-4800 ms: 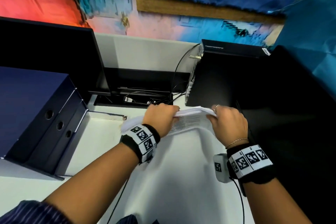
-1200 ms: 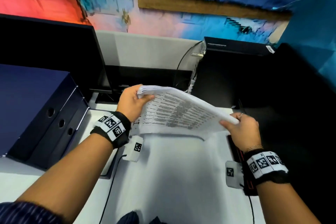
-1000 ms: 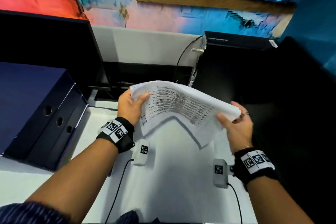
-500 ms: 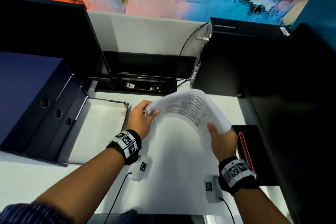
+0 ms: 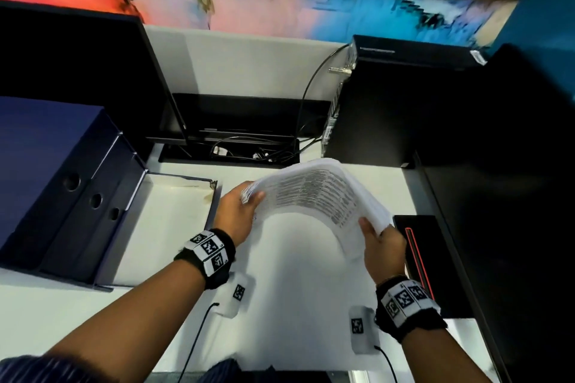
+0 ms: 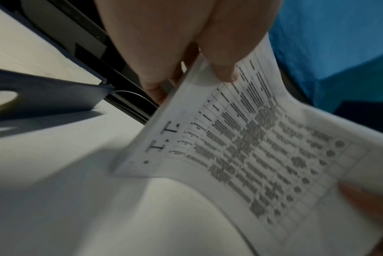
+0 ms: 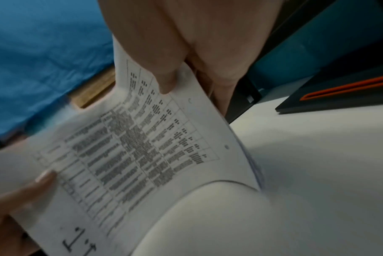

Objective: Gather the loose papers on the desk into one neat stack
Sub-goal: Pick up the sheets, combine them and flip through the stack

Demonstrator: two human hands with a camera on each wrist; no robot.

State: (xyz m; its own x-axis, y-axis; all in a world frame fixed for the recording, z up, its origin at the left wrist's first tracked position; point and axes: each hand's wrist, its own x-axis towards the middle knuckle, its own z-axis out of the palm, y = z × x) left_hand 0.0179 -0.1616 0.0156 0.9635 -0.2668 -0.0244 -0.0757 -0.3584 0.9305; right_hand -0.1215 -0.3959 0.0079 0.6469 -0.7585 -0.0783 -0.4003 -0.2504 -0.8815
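My left hand [image 5: 238,216] pinches one short edge of the papers [image 5: 314,196], thumb on the printed face and fingers [image 6: 155,90] behind it, and my right hand [image 5: 381,247] pinches the opposite short edge the same way, so each grip is clenched on the sheaf and nothing hangs free. I judge that I hold it by both ends to keep the sheets together while I square them, and the ends sit close enough that the middle bows upward into an arch. The sheaf hangs in the centre of the head view, above the white tabletop [image 5: 295,289] and not touching it as far as I can tell; its shadow lies just beneath. Its long axis runs from my left grip at centre left to my right grip at centre right, sloping slightly down toward the right, with the printed table facing up and toward me. In the left wrist view the heading end sits by my left thumb. An open tray [image 5: 174,214] lies just left of my left hand, beside dark blue binders [image 5: 62,183] at the left edge, and a black slab with a red stripe [image 5: 417,252] lies just beyond my right hand.
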